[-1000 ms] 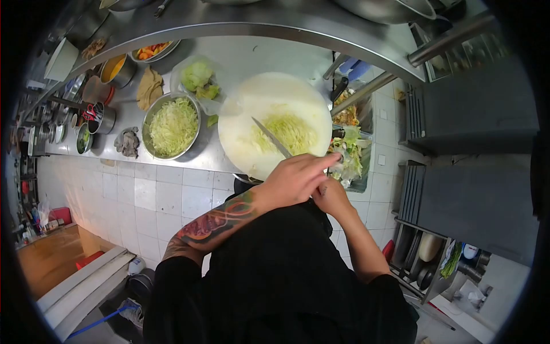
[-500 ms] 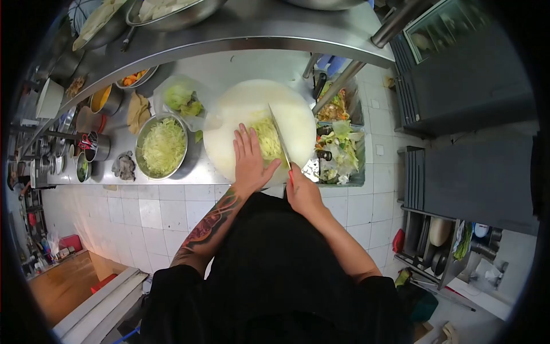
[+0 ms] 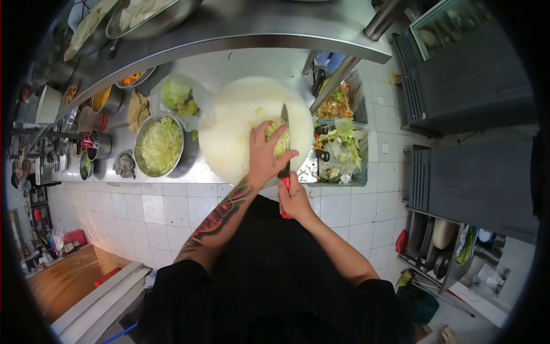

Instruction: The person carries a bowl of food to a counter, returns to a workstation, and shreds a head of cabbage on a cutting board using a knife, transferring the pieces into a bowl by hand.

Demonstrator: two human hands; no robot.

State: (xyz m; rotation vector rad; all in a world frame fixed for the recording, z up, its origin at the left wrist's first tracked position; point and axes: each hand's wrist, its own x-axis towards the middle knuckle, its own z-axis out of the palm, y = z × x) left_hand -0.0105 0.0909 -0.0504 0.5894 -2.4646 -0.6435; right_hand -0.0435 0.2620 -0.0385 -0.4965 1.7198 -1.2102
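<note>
A round white cutting board (image 3: 220,132) lies on the steel counter. On its right half is a small heap of shredded cabbage (image 3: 280,144), partly hidden under my left hand (image 3: 265,153). The fingers of that hand curve over the shreds, and its thumb reaches to the knife. My right hand (image 3: 296,199) is closed around the red handle of a kitchen knife (image 3: 286,117). The blade points away from me, along the right side of the heap. Left of the board stands a metal bowl (image 3: 138,161) full of shredded cabbage.
Behind the bowl, a cabbage piece (image 3: 175,94) sits in a clear plastic bag. Bins of vegetable scraps (image 3: 344,152) stand right of the board. A steel shelf (image 3: 258,43) crosses above the counter's far side. A crumpled grey cloth (image 3: 124,164) lies left of the bowl.
My left hand has moved right and curled over the shreds, which are now in a narrower heap. The knife has turned more upright, and my right hand is slightly nearer to me.
</note>
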